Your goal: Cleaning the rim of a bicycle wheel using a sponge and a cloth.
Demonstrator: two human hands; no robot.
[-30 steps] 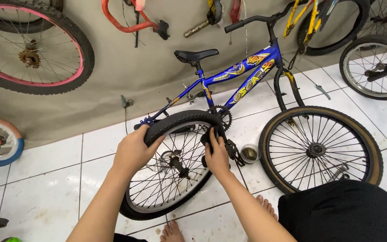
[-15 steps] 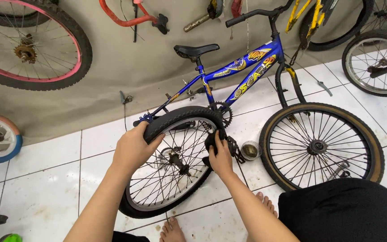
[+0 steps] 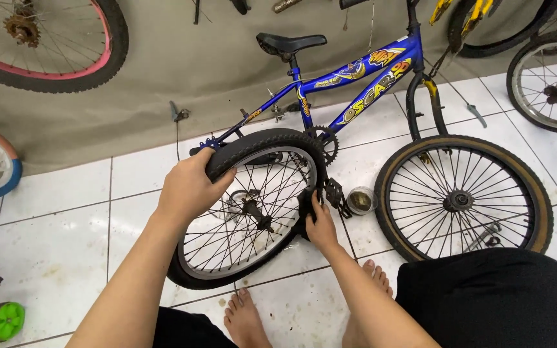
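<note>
Little has shifted: both hands stay clamped on the black tyre point(image 3: 262, 143) of the small wheel standing on the floor near the blue bicycle point(image 3: 356, 74), left hand point(image 3: 188, 187) on top, right hand point(image 3: 320, 222) lower right.

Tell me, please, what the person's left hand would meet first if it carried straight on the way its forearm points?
The left hand grips the black rubber tyre of the small spoked wheel. Straight on, up and right, it would probably meet the blue bicycle frame near its rear stays, though depth is hard to judge.
</note>
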